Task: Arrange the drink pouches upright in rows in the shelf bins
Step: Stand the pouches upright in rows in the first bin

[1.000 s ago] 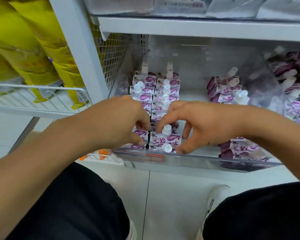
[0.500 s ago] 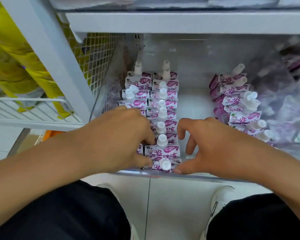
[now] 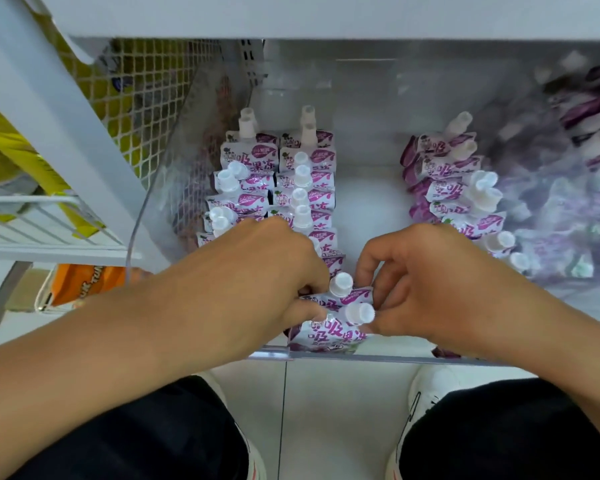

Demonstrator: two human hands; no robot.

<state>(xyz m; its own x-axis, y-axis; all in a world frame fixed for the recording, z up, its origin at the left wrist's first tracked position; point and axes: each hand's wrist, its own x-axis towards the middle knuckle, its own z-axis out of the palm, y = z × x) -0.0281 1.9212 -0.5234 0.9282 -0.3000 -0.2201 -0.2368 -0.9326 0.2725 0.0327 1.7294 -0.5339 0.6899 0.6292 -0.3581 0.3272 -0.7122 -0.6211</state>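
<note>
Pinched between our left hand [image 3: 257, 282] and right hand [image 3: 426, 282]: front pouch [image 3: 329, 332], fingers curled on its sides, cap upward, just behind the bin's front lip [image 3: 378, 356].

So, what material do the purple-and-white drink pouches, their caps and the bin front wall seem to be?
Purple-and-white drink pouches: probably flexible plastic film, glossy, since the printed faces crease and shine. White round caps: apparently hard matte plastic, slightly translucent. Clear bin front wall: seemingly transparent rigid plastic; the floor shows through it.
</note>
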